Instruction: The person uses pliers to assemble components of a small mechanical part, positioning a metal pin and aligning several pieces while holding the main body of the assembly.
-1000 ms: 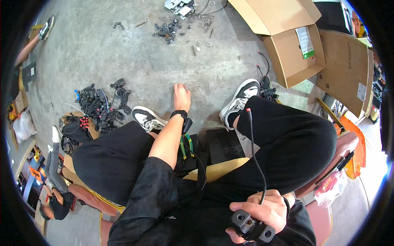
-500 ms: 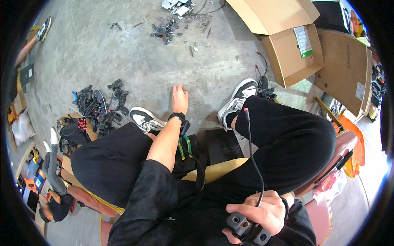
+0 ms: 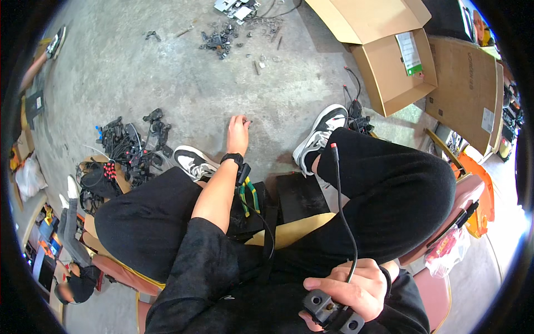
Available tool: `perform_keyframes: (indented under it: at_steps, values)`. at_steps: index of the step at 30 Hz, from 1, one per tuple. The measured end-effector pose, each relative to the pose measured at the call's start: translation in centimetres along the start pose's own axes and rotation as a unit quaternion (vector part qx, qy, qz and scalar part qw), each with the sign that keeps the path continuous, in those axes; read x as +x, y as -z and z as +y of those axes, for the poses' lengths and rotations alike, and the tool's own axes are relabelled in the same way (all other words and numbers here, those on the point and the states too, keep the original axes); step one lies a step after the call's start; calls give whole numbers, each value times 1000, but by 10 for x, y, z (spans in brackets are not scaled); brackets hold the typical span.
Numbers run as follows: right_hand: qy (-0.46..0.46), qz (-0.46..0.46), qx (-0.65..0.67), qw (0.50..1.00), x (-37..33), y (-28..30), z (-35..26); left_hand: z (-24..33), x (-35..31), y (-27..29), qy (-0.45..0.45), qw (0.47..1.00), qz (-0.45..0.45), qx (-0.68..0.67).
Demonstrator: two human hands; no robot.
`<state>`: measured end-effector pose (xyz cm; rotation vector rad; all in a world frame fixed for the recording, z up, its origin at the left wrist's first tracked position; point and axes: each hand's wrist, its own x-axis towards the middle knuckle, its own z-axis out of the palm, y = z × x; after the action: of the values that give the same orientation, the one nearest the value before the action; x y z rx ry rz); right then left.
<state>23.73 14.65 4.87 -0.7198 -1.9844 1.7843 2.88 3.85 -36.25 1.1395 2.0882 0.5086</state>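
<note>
We've got the right hand (image 3: pixel 359 289) with thumb and fingers clamped on a black block (image 3: pixel 328 312), two round holes facing up, held low in front of our torso. Its dark cable (image 3: pixel 341 209) comes up past the right fingers and stands out ahead of them, ending in a red tip (image 3: pixel 334 146). Left hand (image 3: pixel 238 133) is stretched forward, low over the concrete floor (image 3: pixel 189 89), fingers curled; a small dark bit (image 3: pixel 250 121) shows just right of the fingertips, can't tell whether they're pinching it or only next to it. Can't tell if those fingers touch the floor either. Behind the left fingers: black watch (image 3: pixel 232 159) on the wrist, then pliers (image 3: pixel 255 197) with green and yellow handles, partly hidden by the wrist. Left of the left fingers: tangled pile of black cabled parts (image 3: pixel 125 139), some red tips in it. Well ahead of them: scatter of small dark hardware (image 3: pixel 219 42), silver metal parts (image 3: pixel 236 8) beyond. Our left shoe (image 3: pixel 194 162) is behind and left of those fingers, right shoe (image 3: pixel 321 136) off to their right, a small black cabled clump (image 3: pixel 361 122) just beside it. Farther ahead and right: open cardboard box (image 3: pixel 395 103).
</note>
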Motion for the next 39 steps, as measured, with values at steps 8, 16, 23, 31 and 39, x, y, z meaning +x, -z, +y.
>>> perform_keyframes:
  at_steps: [8,16,23,31,39]
  values:
    - [10,6,-4,1000,0,0,0,5,5,4,-34,998,-27,36]
    - [19,-6,5,1000,2,1,3,5,0,6,-110,989,-68,77]
    - [22,0,-10,1000,2,1,2,10,0,2,-81,992,-53,82]
    - [-81,45,0,996,-9,-14,-6,-21,0,9,131,974,140,-119]
    - [-67,34,-20,997,-8,-12,-3,-28,-9,2,179,959,-19,-219]
